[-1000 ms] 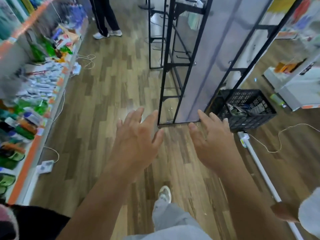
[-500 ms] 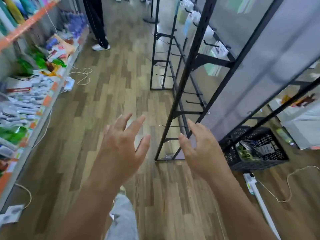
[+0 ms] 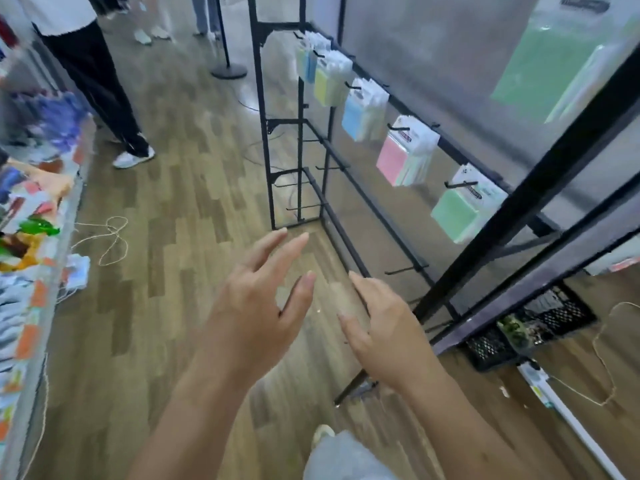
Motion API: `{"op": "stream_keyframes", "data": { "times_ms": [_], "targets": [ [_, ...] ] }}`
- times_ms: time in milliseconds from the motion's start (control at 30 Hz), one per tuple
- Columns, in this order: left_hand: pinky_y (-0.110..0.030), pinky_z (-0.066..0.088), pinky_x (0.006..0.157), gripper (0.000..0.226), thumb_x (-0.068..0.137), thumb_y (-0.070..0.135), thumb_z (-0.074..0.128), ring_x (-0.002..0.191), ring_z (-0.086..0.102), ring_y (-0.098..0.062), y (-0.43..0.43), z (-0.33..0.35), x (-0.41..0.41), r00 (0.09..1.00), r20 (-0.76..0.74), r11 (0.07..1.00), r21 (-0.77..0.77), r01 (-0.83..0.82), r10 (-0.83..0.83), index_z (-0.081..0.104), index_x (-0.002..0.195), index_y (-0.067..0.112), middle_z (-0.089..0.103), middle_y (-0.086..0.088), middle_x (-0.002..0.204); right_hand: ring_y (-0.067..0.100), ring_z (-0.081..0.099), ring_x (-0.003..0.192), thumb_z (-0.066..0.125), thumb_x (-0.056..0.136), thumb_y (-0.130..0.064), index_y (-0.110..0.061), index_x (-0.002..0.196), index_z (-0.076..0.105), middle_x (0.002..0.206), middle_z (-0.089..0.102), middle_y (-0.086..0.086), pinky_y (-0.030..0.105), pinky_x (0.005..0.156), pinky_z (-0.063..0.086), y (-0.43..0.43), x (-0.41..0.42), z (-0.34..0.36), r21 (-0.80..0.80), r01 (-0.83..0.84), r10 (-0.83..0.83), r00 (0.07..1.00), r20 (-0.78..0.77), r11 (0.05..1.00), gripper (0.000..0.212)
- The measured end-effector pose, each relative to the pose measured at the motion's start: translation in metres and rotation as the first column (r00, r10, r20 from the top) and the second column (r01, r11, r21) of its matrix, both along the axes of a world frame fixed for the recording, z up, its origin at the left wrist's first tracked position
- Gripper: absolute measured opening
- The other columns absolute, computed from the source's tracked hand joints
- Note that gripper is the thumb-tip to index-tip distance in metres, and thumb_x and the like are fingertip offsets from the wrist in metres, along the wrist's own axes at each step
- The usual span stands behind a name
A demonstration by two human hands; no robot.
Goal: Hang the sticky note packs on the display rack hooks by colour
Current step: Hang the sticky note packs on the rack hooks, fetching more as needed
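A black display rack with grey panels runs along the right side. On its upper hooks hang sticky note packs: a green pack, a pink pack, a blue pack and a yellow pack, with more behind. The lower hooks are bare. My left hand and my right hand are stretched out in front of me over the floor, fingers straight and spread, holding nothing. Both hands are below and left of the hanging packs.
A black plastic crate with items sits on the floor behind the rack, at the right. A shelf of goods lines the left side. A person stands at the upper left, with others further back. Cords lie on the wooden floor.
My view has lifted and turned right, so the hanging packs on the rack have come into sight. Both hands stay open and empty in front of me.
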State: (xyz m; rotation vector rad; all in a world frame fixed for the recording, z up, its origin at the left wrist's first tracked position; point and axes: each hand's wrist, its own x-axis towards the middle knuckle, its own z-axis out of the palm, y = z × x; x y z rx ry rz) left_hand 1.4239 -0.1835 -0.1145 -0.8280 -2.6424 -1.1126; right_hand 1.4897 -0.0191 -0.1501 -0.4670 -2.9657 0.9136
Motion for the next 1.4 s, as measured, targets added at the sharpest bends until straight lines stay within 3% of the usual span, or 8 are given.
{"op": "stream_keyframes", "data": {
  "times_ms": [133, 433, 667, 767, 867, 1067, 1233, 1400],
  "targets": [
    [-0.005, 0.023, 0.101, 0.048, 0.093, 0.042, 0.047, 0.119, 0.052, -0.012, 0.041, 0.0, -0.072, 0.991, -0.004, 0.991, -0.006, 0.136, -0.136, 0.056, 0.135, 0.02, 0.054, -0.002, 0.139, 0.018, 0.036, 0.136, 0.037, 0.091, -0.062, -0.022, 0.15, 0.032, 0.149, 0.039, -0.001, 0.041, 0.111, 0.034, 0.018, -0.054, -0.01, -0.045, 0.178, -0.178, 0.984, 0.009, 0.983, 0.071],
    [0.003, 0.022, 0.096, 0.051, 0.091, 0.046, 0.042, 0.12, 0.046, 0.001, 0.151, 0.007, -0.191, 0.877, 0.023, 0.878, 0.032, 0.478, -0.479, 0.057, 0.133, 0.022, 0.056, 0.009, 0.129, 0.015, 0.033, 0.134, 0.046, 0.096, -0.04, -0.026, 0.147, 0.03, 0.148, 0.035, -0.009, 0.032, 0.109, 0.031, 0.066, -0.138, -0.016, 0.011, 0.579, -0.579, 0.814, 0.042, 0.815, 0.055],
    [-0.018, 0.042, 0.1, 0.04, 0.093, 0.043, 0.053, 0.115, 0.055, 0.004, 0.219, 0.022, -0.225, 0.673, 0.182, 0.697, 0.212, 0.686, -0.717, 0.056, 0.131, 0.031, 0.061, 0.018, 0.124, 0.014, 0.041, 0.129, 0.054, 0.093, -0.034, -0.03, 0.147, 0.027, 0.147, 0.036, -0.011, 0.032, 0.094, 0.038, 0.1, -0.149, -0.013, -0.163, 0.888, -0.898, 0.438, 0.022, 0.429, 0.06],
    [-0.025, 0.045, 0.1, 0.04, 0.096, 0.037, 0.054, 0.115, 0.055, 0.003, 0.247, 0.039, -0.232, 0.567, 0.205, 0.603, 0.23, 0.764, -0.798, 0.051, 0.136, 0.032, 0.058, 0.018, 0.126, 0.01, 0.049, 0.112, 0.059, 0.093, -0.03, -0.031, 0.142, 0.031, 0.138, 0.045, -0.009, 0.03, 0.083, 0.043, 0.115, -0.15, -0.011, -0.296, 0.911, -0.958, 0.276, -0.075, 0.286, 0.057],
    [-0.004, 0.042, 0.084, 0.051, 0.095, 0.032, 0.055, 0.116, 0.055, 0.004, 0.27, 0.053, -0.233, 0.466, 0.257, 0.527, 0.291, 0.798, -0.847, 0.04, 0.144, 0.033, 0.052, 0.016, 0.135, 0.008, 0.057, 0.105, 0.06, 0.091, -0.022, -0.04, 0.124, 0.036, 0.12, 0.056, -0.017, 0.024, 0.068, 0.047, 0.129, -0.152, -0.009, -0.405, 0.901, -0.988, 0.14, -0.069, 0.156, 0.044],
    [-0.015, 0.042, 0.097, 0.061, 0.093, 0.031, 0.059, 0.125, 0.051, -0.003, 0.304, 0.074, -0.23, 0.234, 0.306, 0.351, 0.419, 0.837, -0.923, 0.034, 0.149, 0.032, 0.043, 0.017, 0.147, -0.003, 0.059, 0.085, 0.051, 0.091, -0.015, -0.032, 0.127, 0.049, 0.109, 0.061, -0.02, 0.008, 0.055, 0.043, 0.138, -0.158, -0.015, -0.506, 0.855, -0.992, 0.121, -0.02, 0.114, 0.041],
    [-0.021, 0.049, 0.085, 0.033, 0.092, 0.024, 0.061, 0.108, 0.059, -0.003, 0.309, 0.079, -0.227, 0.272, 0.249, 0.36, 0.458, 0.813, -0.93, 0.058, 0.125, 0.026, 0.06, 0.015, 0.123, 0.005, 0.058, 0.097, 0.055, 0.093, -0.016, -0.019, 0.13, 0.05, 0.104, 0.055, -0.026, -0.001, 0.051, 0.037, 0.136, -0.162, -0.019, -0.518, 0.856, -1.0, 0.008, 0.013, 0.0, 0.037],
    [-0.031, 0.055, 0.081, 0.008, 0.088, 0.021, 0.068, 0.087, 0.066, -0.007, 0.31, 0.087, -0.222, 0.215, 0.244, 0.318, 0.55, 0.773, -0.945, 0.063, 0.091, 0.026, 0.069, 0.012, 0.092, 0.014, 0.065, 0.097, 0.061, 0.092, -0.023, -0.018, 0.108, 0.058, 0.1, 0.071, 0.0, 0.002, 0.047, 0.038, 0.137, -0.167, -0.019, -0.533, 0.846, -0.999, -0.039, 0.005, -0.036, 0.017]
  ]
}}
